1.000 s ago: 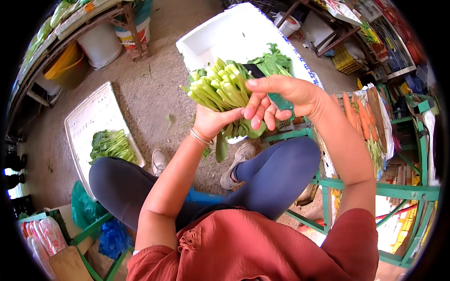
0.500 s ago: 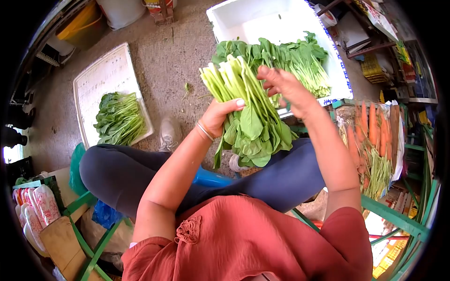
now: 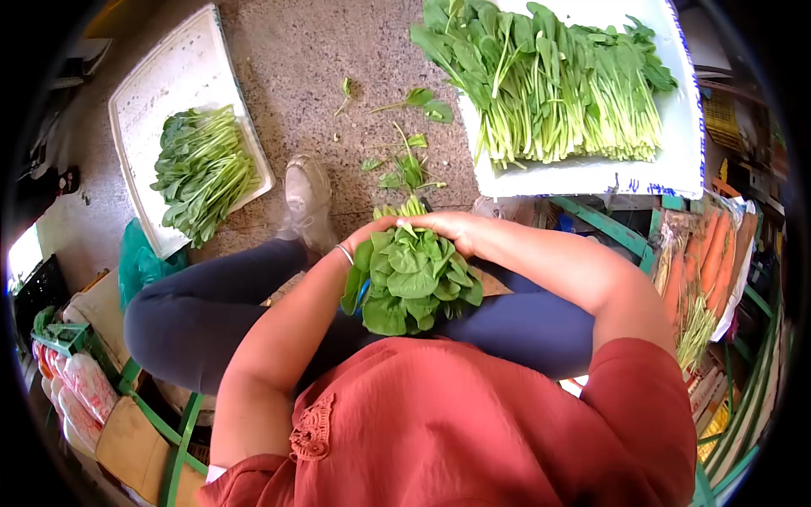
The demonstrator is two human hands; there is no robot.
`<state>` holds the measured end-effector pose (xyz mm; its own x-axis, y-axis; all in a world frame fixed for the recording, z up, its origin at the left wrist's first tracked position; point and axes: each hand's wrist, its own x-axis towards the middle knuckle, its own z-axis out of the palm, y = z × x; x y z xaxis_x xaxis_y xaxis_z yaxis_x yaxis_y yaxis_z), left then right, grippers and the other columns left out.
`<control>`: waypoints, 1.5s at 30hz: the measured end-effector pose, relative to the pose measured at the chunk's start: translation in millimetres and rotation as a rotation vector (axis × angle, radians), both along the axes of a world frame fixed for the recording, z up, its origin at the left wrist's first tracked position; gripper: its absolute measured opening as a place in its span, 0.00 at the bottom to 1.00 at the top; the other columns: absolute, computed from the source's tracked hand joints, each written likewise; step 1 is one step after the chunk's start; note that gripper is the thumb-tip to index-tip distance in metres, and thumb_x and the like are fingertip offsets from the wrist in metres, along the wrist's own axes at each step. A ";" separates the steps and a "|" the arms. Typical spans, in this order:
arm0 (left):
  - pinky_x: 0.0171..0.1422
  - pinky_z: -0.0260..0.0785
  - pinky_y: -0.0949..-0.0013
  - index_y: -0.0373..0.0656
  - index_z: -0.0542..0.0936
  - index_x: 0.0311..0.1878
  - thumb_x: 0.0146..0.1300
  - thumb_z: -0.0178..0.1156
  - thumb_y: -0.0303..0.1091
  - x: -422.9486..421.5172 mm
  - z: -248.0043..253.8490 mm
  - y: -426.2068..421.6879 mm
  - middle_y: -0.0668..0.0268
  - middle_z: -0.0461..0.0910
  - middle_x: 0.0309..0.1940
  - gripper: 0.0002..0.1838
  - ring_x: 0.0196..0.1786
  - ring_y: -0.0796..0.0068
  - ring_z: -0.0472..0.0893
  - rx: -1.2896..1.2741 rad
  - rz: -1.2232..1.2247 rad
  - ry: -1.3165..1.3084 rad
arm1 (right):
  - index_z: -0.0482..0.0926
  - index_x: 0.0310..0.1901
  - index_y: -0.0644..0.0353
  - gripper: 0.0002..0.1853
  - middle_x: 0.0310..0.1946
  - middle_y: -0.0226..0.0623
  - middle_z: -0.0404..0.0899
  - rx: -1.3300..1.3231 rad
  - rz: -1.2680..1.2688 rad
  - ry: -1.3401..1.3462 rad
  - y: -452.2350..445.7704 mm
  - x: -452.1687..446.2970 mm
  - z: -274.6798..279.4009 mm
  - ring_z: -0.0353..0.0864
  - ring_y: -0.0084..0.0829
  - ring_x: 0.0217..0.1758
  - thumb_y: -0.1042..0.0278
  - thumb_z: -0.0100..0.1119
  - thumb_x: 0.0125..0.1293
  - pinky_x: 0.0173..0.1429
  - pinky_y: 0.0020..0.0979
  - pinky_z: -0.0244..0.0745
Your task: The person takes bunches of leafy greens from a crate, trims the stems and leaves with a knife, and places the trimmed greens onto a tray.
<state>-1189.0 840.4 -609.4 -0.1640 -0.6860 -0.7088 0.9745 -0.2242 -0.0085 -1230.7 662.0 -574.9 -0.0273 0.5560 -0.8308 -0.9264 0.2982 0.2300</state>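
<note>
A bunch of leafy greens (image 3: 414, 275) is held over my lap, its leaves towards my body and its pale stems pointing away. My left hand (image 3: 378, 230) is closed round the left side of the stems, with a bracelet at the wrist. From the right, my right hand (image 3: 448, 228) is closed on the same bunch, and the two hands meet at the top. Leaves and the hands themselves hide most of the fingers. Beside the stem ends a small dark thing shows, too little of it to name.
A white foam box (image 3: 583, 177) at the upper right holds many greens (image 3: 566, 93). On the left, a white foam lid (image 3: 173, 63) carries another bunch (image 3: 205, 173). Loose leaves (image 3: 410, 169) lie on the floor. Packed carrots (image 3: 705, 253) stand at the right by a green frame (image 3: 604, 224).
The bunch has come down closer to my lap. My right hand, apart from it before with fingers spread, now grips it beside my left. The view has tilted; loose leaves show on the floor.
</note>
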 end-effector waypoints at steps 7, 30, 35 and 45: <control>0.49 0.74 0.63 0.40 0.76 0.48 0.65 0.49 0.43 6.7 -77.2 10.4 0.60 0.81 0.40 0.18 0.41 0.66 0.81 -0.041 0.122 0.427 | 0.76 0.48 0.58 0.24 0.46 0.38 0.79 0.100 -0.106 0.147 -8.2 -3.2 -80.8 0.78 0.36 0.47 0.46 0.57 0.59 0.54 0.42 0.73; 0.57 0.65 0.70 0.38 0.64 0.59 0.51 0.65 0.35 92.4 96.4 -12.7 0.65 0.73 0.51 0.32 0.52 0.74 0.72 -0.190 0.570 -0.831 | 0.68 0.54 0.65 0.22 0.38 0.36 0.74 -0.781 -0.378 -1.439 1.0 78.0 111.3 0.73 0.26 0.40 0.62 0.52 0.61 0.47 0.27 0.67; 0.61 0.63 0.67 0.35 0.61 0.59 0.25 0.81 0.42 78.2 168.6 -17.7 0.64 0.71 0.52 0.55 0.54 0.72 0.71 -0.282 0.604 -1.271 | 0.73 0.44 0.63 0.16 0.37 0.35 0.77 -0.917 -0.422 -1.526 9.0 57.3 178.7 0.74 0.21 0.37 0.69 0.65 0.56 0.41 0.22 0.69; 0.53 0.68 0.70 0.36 0.74 0.48 0.33 0.78 0.35 44.2 206.5 -13.7 0.66 0.77 0.43 0.35 0.46 0.76 0.76 -0.313 0.483 -1.450 | 0.77 0.40 0.64 0.09 0.42 0.41 0.75 -1.097 -0.353 -1.866 27.0 -0.4 207.3 0.74 0.30 0.46 0.71 0.59 0.60 0.47 0.27 0.68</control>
